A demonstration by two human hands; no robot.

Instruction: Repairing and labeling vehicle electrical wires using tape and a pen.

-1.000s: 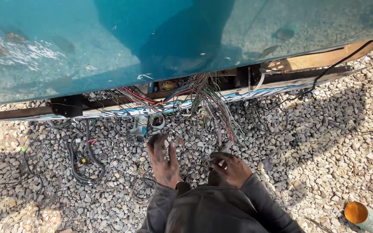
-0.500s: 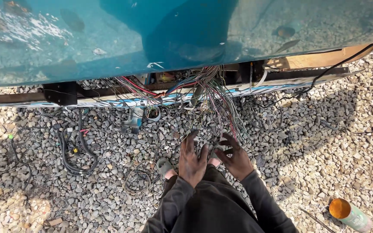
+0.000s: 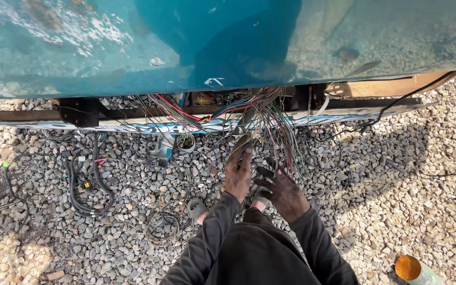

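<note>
L hand [image 3: 238, 173] is stretched forward, fingers nearly straight and close together, tips reaching into the hanging wire bundle [image 3: 273, 124]. Can't tell whether it pinches a strand or only touches. R hand [image 3: 282, 191] sits just beside it, a bit nearer the body, fingers spread wide and loosely curled, brushing the lower strands of the same bundle; nothing clearly gripped.

Bundle hangs just ahead of both hands: many thin wires, red, green, white, grey, spilling from under the edge of the big teal body panel [image 3: 133, 47], fanning down to the gravel [image 3: 397, 184].

Doing this well, imo: separate strands w/ fingertips rather than yank, follow one wire by colour up to its source, keep the other hand holding the rest aside so they don't re-tangle.

Further out: dark frame rail [image 3: 38, 114] runs left–right beyond the hands. Well left of L hand, a black cable loop [image 3: 88, 187] on the stones. Near L forearm, a small coil of thin wire [image 3: 162, 228]. Far right, nearer the body than R hand, an orange-topped can [image 3: 410, 268].
</note>
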